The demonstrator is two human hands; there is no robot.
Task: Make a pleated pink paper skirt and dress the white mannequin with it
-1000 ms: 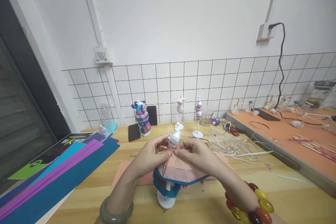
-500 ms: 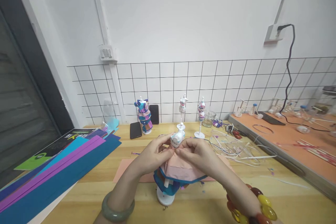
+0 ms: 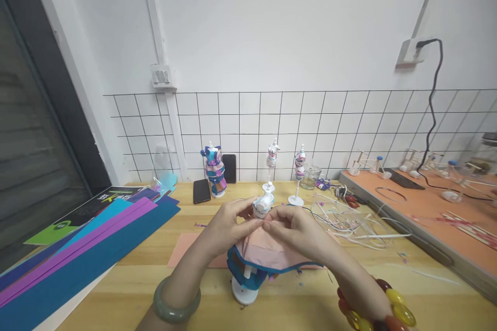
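Pink skirt pinched at the waist of a miniature dress form, lower centre of the frame.
The left hand and the right hand each hold the skirt's upper edge between thumb and curled fingers, with almost no gap between the two thumb tips; this paired pinch probably keeps the gathers close against the torso. The blue-edged hem flares below, over a darker blue layer. The form leans toward the right of the frame, above its round white base, likely so that the waist faces the wearer of the camera. Coloured sheets fan across the left of the surface, apparently set aside within reach.
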